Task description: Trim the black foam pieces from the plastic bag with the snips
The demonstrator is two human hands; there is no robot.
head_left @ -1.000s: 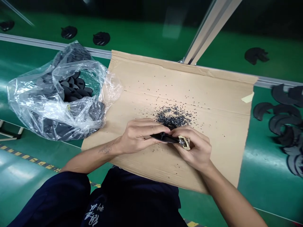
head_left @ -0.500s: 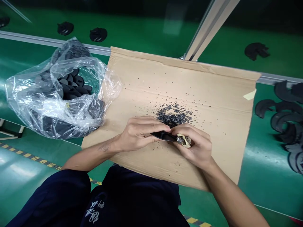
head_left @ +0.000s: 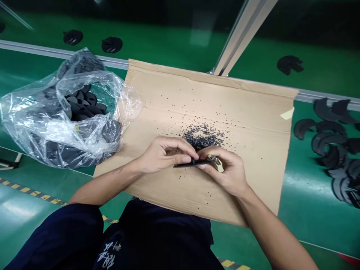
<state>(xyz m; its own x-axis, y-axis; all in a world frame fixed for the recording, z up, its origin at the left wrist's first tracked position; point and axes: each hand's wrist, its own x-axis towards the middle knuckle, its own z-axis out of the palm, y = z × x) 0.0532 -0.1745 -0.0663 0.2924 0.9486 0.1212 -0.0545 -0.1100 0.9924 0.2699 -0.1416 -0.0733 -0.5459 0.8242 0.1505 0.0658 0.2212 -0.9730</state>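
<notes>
A thin black disc (head_left: 180,165) is held almost edge-on over the cardboard, between my two hands. My left hand (head_left: 165,155) is closed, its thumb and fingertips pinched at the disc's upper side. Closed round the disc's other end, my right hand (head_left: 232,168) also grips a small tool wrapped in cream tape (head_left: 219,165), with a metallic part showing. The tool's working end is hidden by the fingers. Just beyond my hands lies a pile of tiny black bits (head_left: 202,138), scattered loosely at its edges.
The cardboard sheet (head_left: 157,82) covers the middle of the green table (head_left: 303,187). At left sits a clear plastic bag (head_left: 36,112) with several black discs (head_left: 90,98). Black crescent-shaped pieces (head_left: 323,142) lie at right. A metal post (head_left: 233,37) rises behind.
The disc has tilted from showing its dark face to nearly edge-on. My left thumb has come up onto its upper side. The whole view has shifted slightly.
</notes>
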